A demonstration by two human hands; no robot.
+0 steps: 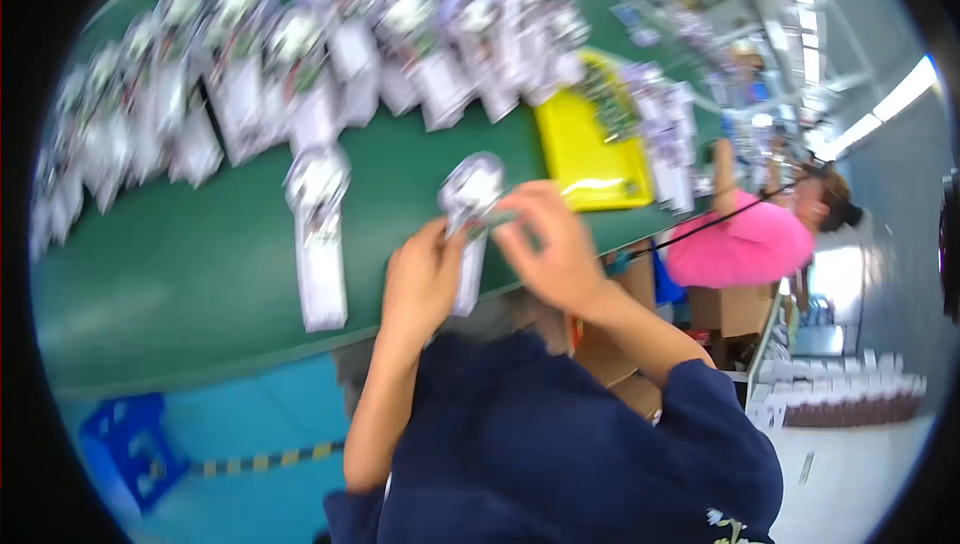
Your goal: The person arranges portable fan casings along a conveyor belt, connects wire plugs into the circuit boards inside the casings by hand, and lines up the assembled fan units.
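Observation:
My left hand (425, 276) is closed around a white long-handled housing (470, 279) with a round, purplish clear head. The housing stands off the near part of the green table, with its head pointing away from me. At the right side of that head, my right hand (552, 249) has thumb and forefinger curled in a pinch. Motion blur hides what, if anything, sits between those fingertips. Small parts and a bit of green show inside the head. Left of my hands, a similar housing (322, 279) lies by itself on the table.
Several more such housings (240, 94) lie in overlapping rows across the green table (180, 284). A yellow tray (600, 179) holds green circuit boards (607, 104). On the right sits a person in pink (740, 244). A blue stool (135, 449) stands on the floor at lower left.

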